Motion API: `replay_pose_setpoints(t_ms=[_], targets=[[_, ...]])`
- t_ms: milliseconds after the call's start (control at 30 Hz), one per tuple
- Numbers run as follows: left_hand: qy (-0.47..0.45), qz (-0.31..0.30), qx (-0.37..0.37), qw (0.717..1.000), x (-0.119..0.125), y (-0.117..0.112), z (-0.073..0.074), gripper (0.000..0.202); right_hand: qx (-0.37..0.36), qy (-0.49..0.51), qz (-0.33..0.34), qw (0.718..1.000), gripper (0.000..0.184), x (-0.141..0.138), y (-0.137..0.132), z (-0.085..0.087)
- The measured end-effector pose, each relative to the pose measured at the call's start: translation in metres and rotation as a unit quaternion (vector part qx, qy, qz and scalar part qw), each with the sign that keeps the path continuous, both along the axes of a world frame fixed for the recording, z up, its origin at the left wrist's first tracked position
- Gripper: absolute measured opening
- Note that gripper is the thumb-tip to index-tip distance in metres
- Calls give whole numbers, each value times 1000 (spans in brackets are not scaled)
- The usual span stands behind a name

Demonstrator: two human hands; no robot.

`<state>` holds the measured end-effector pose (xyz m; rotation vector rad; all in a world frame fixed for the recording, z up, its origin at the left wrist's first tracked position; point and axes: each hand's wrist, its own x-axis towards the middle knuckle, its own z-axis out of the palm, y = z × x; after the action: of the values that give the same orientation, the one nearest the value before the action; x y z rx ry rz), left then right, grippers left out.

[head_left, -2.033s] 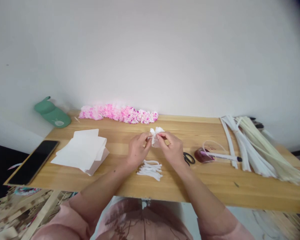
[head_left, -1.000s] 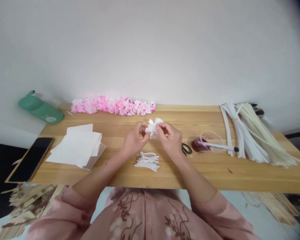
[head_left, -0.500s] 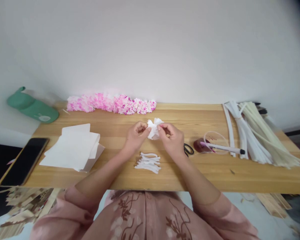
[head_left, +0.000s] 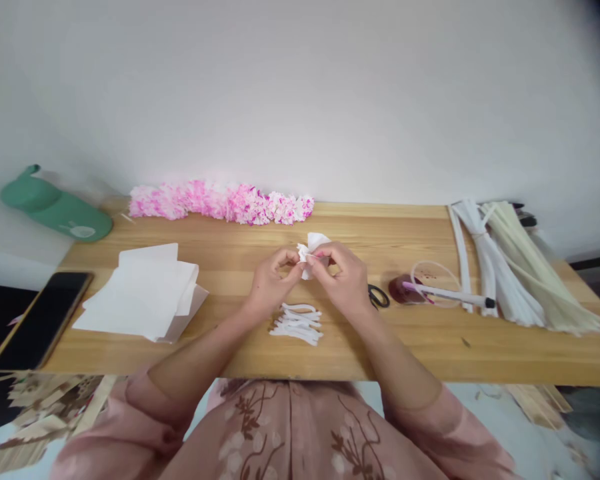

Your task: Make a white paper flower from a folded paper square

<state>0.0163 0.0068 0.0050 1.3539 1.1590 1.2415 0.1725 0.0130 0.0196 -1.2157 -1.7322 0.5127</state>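
Note:
Both hands meet over the middle of the table, pinching a crumpled white paper piece [head_left: 318, 239]. My left hand [head_left: 274, 280] grips its gathered left edge between thumb and forefinger. My right hand [head_left: 343, 273] is closed on its other side and covers part of it. Just below the hands lies a small pile of short white fuzzy strips [head_left: 296, 325]. Behind them, along the wall, stretches a row of ruffled pink-and-white paper flowers [head_left: 220, 201]. The black handle of scissors [head_left: 379, 297] shows beside my right wrist, the rest hidden.
On the left are a stack of white paper sheets [head_left: 135, 290], a phone [head_left: 43, 320] and a green bottle [head_left: 60, 207] lying tilted. To the right stand a dark red pot [head_left: 403, 289] with a pen [head_left: 450, 295] across it, and bundles of long white and cream strips [head_left: 515, 267].
The paper has turned between my fingers and its left part is bunched more tightly. My fingertips have come closer together. The camera view has shifted slightly.

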Motion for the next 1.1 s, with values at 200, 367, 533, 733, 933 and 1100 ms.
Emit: replay_pose_setpoints(t_ms=[200, 367, 533, 733, 933, 1100], targets=[[-135, -24, -85, 987, -2, 6, -5, 29, -157, 236, 9, 959, 23, 1, 7, -8], [-124, -30, -84, 988, 0, 5, 3, 36, -132, 168, 1, 977, 20, 0, 3, -4], [-79, -18, -62, 995, -3, 4, 4, 30, -41, 27, 1, 999, 15, -3, -5, 3], [-91, -20, -64, 994, -5, 5, -1, 32, -149, 176, 6, 973, 22, -3, 2, -3], [-52, -33, -29, 998, -4, 2, -3, 26, -124, 121, 29, 984, 24, -1, 1, 1], [-1, -33, -6, 999, -4, 0, -1, 21, -84, 87, 18, 992, 19, -1, -1, 0]])
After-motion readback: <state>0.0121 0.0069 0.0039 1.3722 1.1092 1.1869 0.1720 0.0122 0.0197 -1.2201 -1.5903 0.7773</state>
